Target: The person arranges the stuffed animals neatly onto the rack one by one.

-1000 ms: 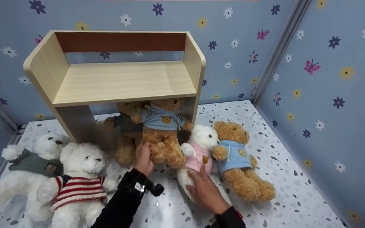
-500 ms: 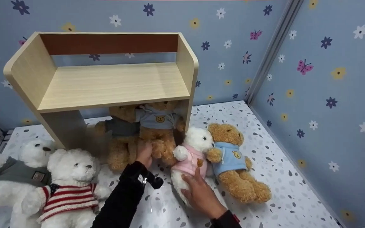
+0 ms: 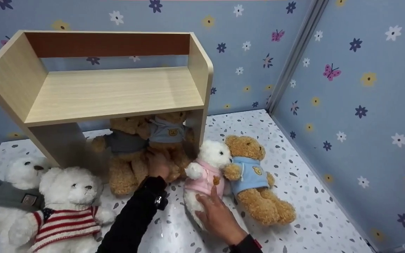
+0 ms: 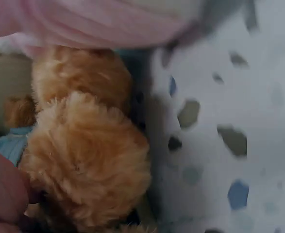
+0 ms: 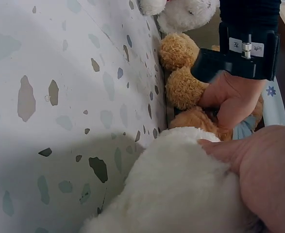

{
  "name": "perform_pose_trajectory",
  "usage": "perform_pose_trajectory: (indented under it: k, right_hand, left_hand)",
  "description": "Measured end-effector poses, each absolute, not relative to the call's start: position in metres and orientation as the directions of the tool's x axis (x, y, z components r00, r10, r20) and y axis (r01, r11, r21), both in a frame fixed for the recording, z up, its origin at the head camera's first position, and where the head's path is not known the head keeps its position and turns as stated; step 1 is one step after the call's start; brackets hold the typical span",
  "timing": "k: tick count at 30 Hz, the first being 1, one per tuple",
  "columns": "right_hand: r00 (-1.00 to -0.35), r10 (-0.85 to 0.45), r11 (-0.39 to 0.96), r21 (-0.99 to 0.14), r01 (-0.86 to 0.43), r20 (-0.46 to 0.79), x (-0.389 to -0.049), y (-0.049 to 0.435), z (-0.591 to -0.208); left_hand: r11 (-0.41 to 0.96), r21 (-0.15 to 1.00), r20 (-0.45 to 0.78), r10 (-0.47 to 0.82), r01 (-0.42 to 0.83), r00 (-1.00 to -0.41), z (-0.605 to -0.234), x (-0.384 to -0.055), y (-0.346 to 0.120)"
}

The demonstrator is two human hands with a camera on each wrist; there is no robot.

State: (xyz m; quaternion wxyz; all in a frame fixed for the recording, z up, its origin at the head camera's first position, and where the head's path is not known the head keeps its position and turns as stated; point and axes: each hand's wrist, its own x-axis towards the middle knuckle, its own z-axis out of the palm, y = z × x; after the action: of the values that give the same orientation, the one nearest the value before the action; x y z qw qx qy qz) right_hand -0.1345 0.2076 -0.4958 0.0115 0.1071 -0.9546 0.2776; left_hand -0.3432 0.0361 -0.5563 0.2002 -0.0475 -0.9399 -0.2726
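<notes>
In the lower compartment of the wooden shelf (image 3: 125, 88), a brown teddy bear in a blue hoodie (image 3: 167, 135) sits beside a brown teddy bear in a grey top (image 3: 127, 142). My left hand (image 3: 158, 165) reaches in and grips the blue-hoodie bear low at its leg; part of the hand is in shadow. A white teddy bear in a pink hoodie (image 3: 207, 175) leans outside the shelf's right panel. My right hand (image 3: 220, 218) holds its lower body, the thumb on white fur in the right wrist view and the index finger extended over its front.
Against the white bear's right side lies another brown teddy bear in a blue hoodie (image 3: 250, 174). At front left are a white teddy bear in a striped sweater (image 3: 70, 218) and a white one in a grey-green top (image 3: 7, 193). The speckled floor (image 3: 315, 211) meets patterned walls.
My left hand has moved deeper into the lower compartment, and the blue-hoodie bear has gone further back beside the grey-topped one. The head view has shifted right; my right hand stays on the white bear.
</notes>
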Motion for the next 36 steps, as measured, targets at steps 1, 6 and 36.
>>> perform_pose_trajectory:
  k: [1, 6, 36]
  right_hand:
    - [-0.977, -0.198, 0.822, -0.529, -0.212, 0.084, -0.134, 0.208, -0.495]
    - [-0.97, -0.208, 0.827, -0.507, -0.243, 0.126, -0.133, 0.21, -0.495]
    - [-0.976, -0.196, 0.837, -0.501, -0.219, 0.099, -0.133, 0.206, -0.498]
  left_hand:
    - [0.84, 0.531, 0.319, -0.079, 0.109, -0.944, -0.531, -0.327, 0.039]
    - [0.906, 0.423, 0.075, -0.008, 0.025, -0.997, -0.487, -0.294, 0.05]
    - [0.615, 0.697, 0.283, 0.237, 0.369, -0.929, -0.517, -0.31, 0.03]
